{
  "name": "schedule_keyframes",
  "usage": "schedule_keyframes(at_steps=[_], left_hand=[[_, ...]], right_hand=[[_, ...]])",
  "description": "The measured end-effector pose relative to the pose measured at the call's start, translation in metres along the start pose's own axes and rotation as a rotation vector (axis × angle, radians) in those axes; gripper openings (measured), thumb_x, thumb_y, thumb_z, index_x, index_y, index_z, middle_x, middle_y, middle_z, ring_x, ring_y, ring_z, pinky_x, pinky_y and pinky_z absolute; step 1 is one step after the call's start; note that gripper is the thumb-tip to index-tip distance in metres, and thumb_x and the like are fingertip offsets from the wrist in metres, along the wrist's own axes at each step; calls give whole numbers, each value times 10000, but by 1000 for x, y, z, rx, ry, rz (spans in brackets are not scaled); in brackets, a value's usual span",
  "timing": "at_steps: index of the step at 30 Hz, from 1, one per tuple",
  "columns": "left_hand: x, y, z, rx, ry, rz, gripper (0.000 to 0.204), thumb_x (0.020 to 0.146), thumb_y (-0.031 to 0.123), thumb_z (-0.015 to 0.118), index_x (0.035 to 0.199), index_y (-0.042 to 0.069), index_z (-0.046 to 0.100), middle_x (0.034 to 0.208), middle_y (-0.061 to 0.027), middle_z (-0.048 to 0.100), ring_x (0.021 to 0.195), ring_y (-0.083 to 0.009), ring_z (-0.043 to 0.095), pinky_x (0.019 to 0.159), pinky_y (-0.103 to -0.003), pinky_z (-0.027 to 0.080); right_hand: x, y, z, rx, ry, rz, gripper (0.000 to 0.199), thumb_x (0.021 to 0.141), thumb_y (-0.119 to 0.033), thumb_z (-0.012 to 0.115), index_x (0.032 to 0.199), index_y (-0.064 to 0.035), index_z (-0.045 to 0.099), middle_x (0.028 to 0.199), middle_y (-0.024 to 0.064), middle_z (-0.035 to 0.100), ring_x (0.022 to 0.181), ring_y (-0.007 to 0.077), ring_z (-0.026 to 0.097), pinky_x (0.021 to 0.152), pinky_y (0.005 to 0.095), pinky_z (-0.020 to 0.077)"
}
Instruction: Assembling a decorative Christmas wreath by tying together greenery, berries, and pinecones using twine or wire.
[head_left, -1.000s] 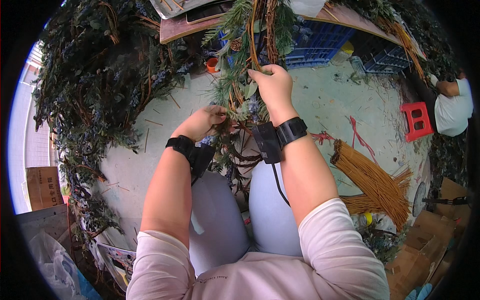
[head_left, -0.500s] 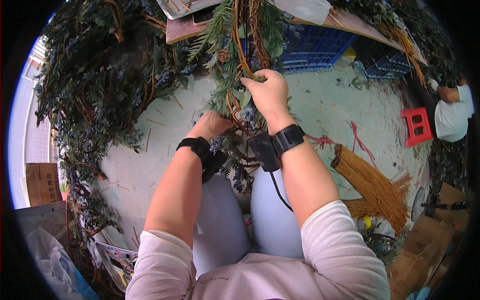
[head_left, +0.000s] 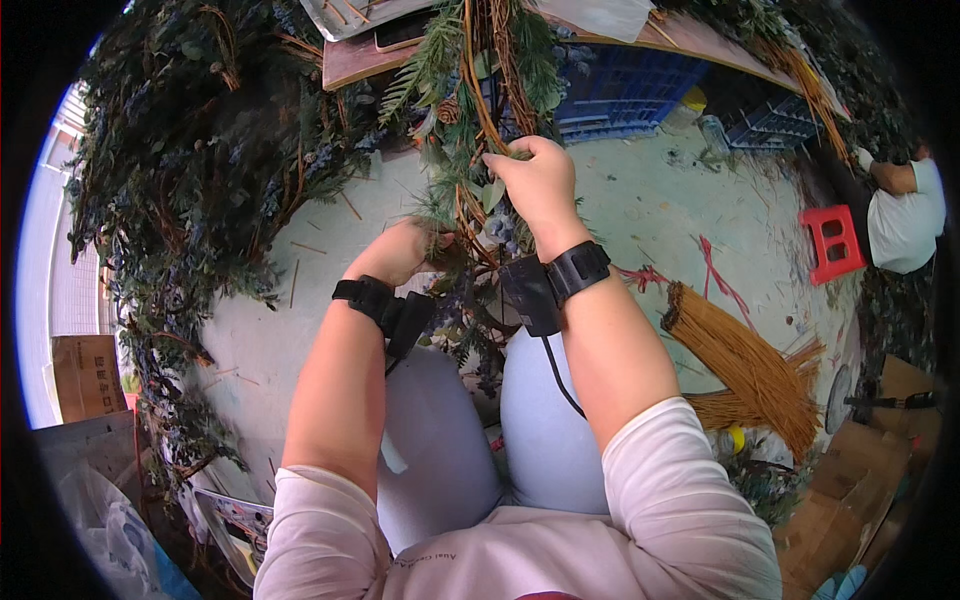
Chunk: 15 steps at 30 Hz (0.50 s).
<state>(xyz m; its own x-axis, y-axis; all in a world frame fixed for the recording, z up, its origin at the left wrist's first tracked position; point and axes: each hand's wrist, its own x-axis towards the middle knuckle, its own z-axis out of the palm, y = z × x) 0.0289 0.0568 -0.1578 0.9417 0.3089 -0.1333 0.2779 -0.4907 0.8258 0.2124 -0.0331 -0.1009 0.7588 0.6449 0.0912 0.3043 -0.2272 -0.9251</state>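
A garland (head_left: pixel 455 160) of artificial greenery hangs from the table edge down between my knees. Brown vine stems, needle sprigs, blue berries and a pine cone (head_left: pixel 448 110) make it up. My right hand (head_left: pixel 540 185) pinches a brown vine at the garland's right side, thumb and fingers closed together. Lower down, my left hand (head_left: pixel 400 250) reaches in from the left, its fingers curled at needle sprigs on the garland's edge. Foliage partly covers those fingertips. Blue berries (head_left: pixel 500 230) sit between the two hands. Each wrist wears a black strap with a box.
Thick piled greenery (head_left: pixel 200 200) stands at the left. A wooden table (head_left: pixel 360 62) and blue crates (head_left: pixel 630 90) are ahead. Bundles of brown sticks (head_left: pixel 750 370) lie on the floor at right, near a red stool (head_left: pixel 832 243) and another person (head_left: pixel 905 220). Cardboard (head_left: pixel 845 490) lies at lower right.
My left hand has moved a little left, its wrist turning, and the sprigs near its fingers have shifted. My right hand keeps its grip on the vine.
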Motion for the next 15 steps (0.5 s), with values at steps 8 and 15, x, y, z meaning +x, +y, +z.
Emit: schedule_keyframes(at_steps=[8, 15], left_hand=[[7, 29, 5, -1410, 170, -433, 125, 899, 60, 408, 884, -5, 515, 890, -99, 545, 735, -176, 545, 645, -273, 485], [11, 37, 12, -1491, 250, -503, 134, 887, 103, 459, 881, 2, 547, 900, -135, 574, 849, -244, 580, 717, -312, 490]], right_hand=[[4, -2, -5, 41, 48, 13, 338, 612, -213, 733, 804, 40, 618, 851, 183, 599, 807, 314, 575, 717, 367, 448], [3, -4, -3, 2, 73, 8, 320, 618, -215, 725, 797, 29, 622, 865, 173, 600, 817, 320, 566, 732, 371, 446]])
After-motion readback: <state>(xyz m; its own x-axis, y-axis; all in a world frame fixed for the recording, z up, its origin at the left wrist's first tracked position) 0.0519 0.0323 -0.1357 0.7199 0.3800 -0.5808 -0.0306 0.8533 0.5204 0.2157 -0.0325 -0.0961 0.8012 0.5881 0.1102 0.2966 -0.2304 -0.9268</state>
